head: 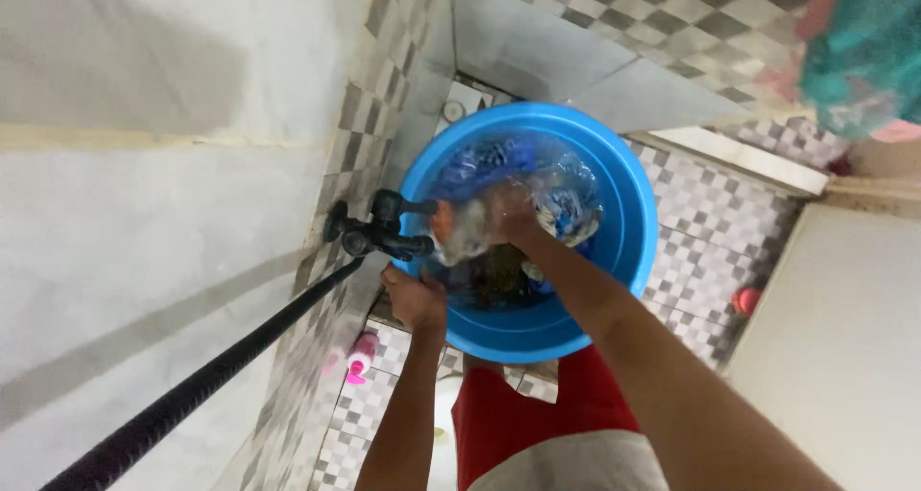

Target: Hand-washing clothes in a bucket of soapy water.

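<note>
**Hands at the basin under the tap**

My left hand (414, 299) is closed over the near rim of the round blue plastic basin (628, 213) and grips it, just below the black wall tap (379, 230). My right hand (508, 213) is down in the water inside the basin, among the wet blue and white patterned cloth (566, 198). The water blurs the fingers, so I cannot tell how far this hand is open or whether it really holds the cloth.

The basin sits close to the checkered tiled wall (369, 117), and the cloth lies in it, mostly under water. A black hose (201, 385) runs from the tap toward me. A pink bottle (362, 357) stands on the tiled floor (710, 213) beside the wall.

I think the basin looks quite full (the water is high near the rim), so a strong push on the cloth could send water over the edge. If my left hand slips on the wet rim, the basin may tilt.
</note>
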